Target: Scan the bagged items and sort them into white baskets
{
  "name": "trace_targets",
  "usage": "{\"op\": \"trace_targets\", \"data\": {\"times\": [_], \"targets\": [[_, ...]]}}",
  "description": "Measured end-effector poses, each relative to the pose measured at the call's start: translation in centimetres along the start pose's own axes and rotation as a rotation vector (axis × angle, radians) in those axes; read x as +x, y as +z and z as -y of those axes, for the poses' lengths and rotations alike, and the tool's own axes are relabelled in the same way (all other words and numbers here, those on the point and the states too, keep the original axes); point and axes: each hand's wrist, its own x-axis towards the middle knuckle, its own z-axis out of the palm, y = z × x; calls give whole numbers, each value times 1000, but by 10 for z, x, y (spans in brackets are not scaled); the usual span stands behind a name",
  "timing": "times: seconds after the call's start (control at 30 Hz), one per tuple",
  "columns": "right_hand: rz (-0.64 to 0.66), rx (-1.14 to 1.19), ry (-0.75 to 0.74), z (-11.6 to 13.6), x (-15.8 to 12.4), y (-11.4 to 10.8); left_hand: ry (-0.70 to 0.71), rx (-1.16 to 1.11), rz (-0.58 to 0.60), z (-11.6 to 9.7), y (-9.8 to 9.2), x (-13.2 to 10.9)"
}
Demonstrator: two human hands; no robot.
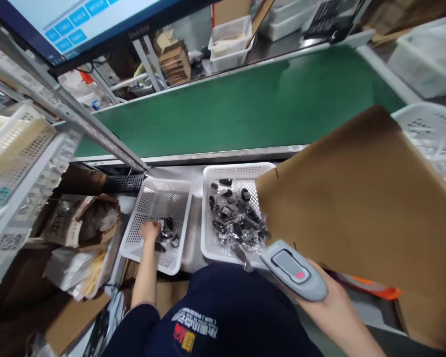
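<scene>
My left hand [150, 230] reaches into the left white basket [139, 233], its fingers closed at the edge of a small bagged black item [161, 224] with a white label. Several similar black items in clear bags [170, 235] lie beside it. In my right hand [325, 292] is a grey handheld scanner [294, 270], gripped with its wide end pointing at the right white basket [207, 228]. That basket holds a heap of bagged black pieces [234, 213], some with white labels. What these pieces are, I cannot make out.
A large brown cardboard sheet [357, 208] stands at the right and hides part of the right basket. Behind the baskets runs a green conveyor belt [223, 114]. A monitor [96, 29] hangs at upper left, above a metal post [92, 126]. A black keyboard [124, 183] lies beside the left basket.
</scene>
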Motion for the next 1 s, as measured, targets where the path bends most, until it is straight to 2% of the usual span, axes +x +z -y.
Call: {"op": "trace_targets", "data": {"times": [0.07,0.17,0.27,0.37,0.43,0.5,0.6,0.73,0.83,0.9,0.97,1.0], "targets": [[49,7,-9,18,10,-3,57,-98,41,2,1,1],[126,12,-53,55,27,-4,135,-304,80,-18,7,-3],[184,-34,-130,90,41,-1,195,-569,184,-60,13,-20],[222,-102,-173,114,51,3,273,-831,340,-108,15,-50],[244,-171,-140,123,55,4,381,-860,377,-134,16,-71],[263,-233,-84,129,57,3,522,-812,348,-153,16,-90],[264,-242,-32,129,55,-1,688,-758,274,-171,17,-111],[203,-173,-47,117,45,-6,749,-737,216,-177,28,-138],[154,-111,-80,101,33,-8,765,-682,269,-168,42,-151],[135,-77,-77,86,24,-9,794,-590,305,-152,49,-146],[117,-35,-61,69,17,-11,752,-480,209,-128,50,-127],[109,-17,-48,61,14,-11,666,-417,131,-113,48,-112]]}}
